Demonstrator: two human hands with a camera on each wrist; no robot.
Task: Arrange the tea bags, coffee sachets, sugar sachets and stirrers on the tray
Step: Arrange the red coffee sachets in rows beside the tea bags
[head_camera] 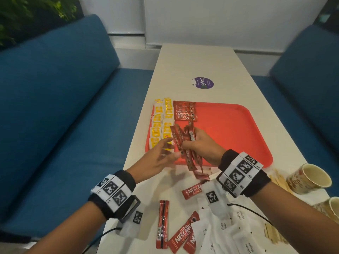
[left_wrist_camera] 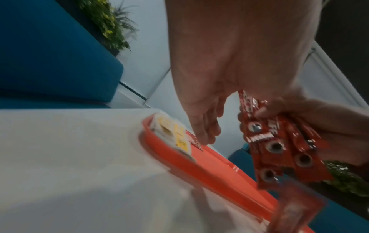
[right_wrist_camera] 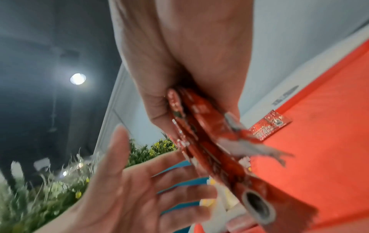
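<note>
A bunch of red coffee sachets (head_camera: 185,142) is held above the near left part of the red tray (head_camera: 229,129), gripped in the right hand (head_camera: 200,145). The left hand (head_camera: 157,158) reaches toward the bunch, fingers spread. Yellow tea bags (head_camera: 161,121) line the tray's left edge.

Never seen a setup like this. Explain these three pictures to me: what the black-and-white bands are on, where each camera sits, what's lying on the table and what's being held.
No machine here: a person works with bare hands, and the patterned bands sit on the wrists. The wide picture comes from a head camera; the other two come from wrist cameras looking along each hand. The right hand grips a bunch of red coffee sachets above the red tray. The left hand reaches toward them, fingers spread, holding nothing. On the tray lie yellow tea bags and a row of coffee sachets. On the table lie more sachets, white sugar packets, wooden stirrers and paper cups.
</note>
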